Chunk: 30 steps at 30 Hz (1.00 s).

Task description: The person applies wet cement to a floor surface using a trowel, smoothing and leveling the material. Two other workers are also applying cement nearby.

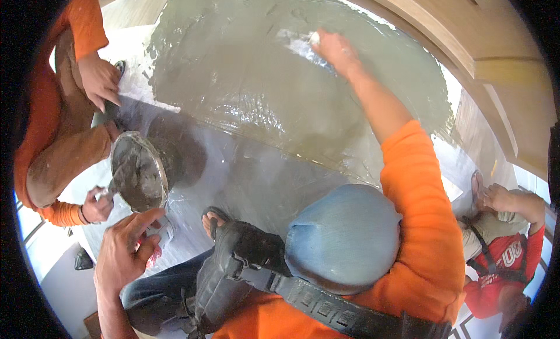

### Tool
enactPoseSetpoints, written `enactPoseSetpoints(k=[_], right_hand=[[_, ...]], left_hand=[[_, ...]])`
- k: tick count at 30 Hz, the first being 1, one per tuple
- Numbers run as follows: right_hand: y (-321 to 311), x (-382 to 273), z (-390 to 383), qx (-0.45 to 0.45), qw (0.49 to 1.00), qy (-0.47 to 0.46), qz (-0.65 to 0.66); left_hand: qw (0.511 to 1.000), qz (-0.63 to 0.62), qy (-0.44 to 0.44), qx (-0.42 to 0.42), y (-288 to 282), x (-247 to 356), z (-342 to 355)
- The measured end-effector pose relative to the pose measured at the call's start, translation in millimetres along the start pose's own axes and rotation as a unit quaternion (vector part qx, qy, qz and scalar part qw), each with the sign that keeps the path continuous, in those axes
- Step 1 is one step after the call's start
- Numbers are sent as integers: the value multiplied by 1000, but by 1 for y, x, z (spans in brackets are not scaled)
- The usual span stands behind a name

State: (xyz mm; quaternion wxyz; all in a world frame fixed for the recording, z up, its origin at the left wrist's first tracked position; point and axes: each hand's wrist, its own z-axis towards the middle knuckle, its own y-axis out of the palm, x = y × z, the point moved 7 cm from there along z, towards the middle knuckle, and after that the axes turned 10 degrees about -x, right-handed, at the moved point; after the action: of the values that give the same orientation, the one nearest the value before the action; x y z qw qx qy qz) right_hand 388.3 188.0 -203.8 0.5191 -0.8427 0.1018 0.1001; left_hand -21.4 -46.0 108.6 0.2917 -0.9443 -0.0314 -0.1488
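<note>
My right hand (pixel 335 52) grips a trowel (pixel 300 50) flat on wet grey compound (pixel 210 59) spread over the floor at the upper middle. At lower left, my left hand (pixel 128 245) holds a tool with red and metal parts (pixel 154 240), largely hidden by my fingers. Just above that hand stands a bucket (pixel 137 173) of grey mix. A co-worker in orange at the left has one hand (pixel 98 206) on a putty knife (pixel 119 181) at the bucket and the other hand (pixel 99 82) over the floor's edge.
A wooden panel (pixel 501 105) curves along the upper right. At the lower right another person in red (pixel 501 257) crouches beside the spread compound. My bent blue-clad knee (pixel 341 237) and a black strap bag (pixel 233 263) fill the lower middle.
</note>
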Motion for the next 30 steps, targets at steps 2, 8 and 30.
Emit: enactPoseSetpoints(k=[2, 8, 30], right_hand=[[-22, 39, 27, 29, 999, 39, -5], [-29, 113, -26, 185, 967, 105, 141], [19, -42, 104, 319, 769, 100, 545]], left_hand=[[997, 49, 13, 56, -8, 3, -14], [987, -94, -27, 125, 5, -20, -58], [970, -220, 15, 106, -9, -58, -61]])
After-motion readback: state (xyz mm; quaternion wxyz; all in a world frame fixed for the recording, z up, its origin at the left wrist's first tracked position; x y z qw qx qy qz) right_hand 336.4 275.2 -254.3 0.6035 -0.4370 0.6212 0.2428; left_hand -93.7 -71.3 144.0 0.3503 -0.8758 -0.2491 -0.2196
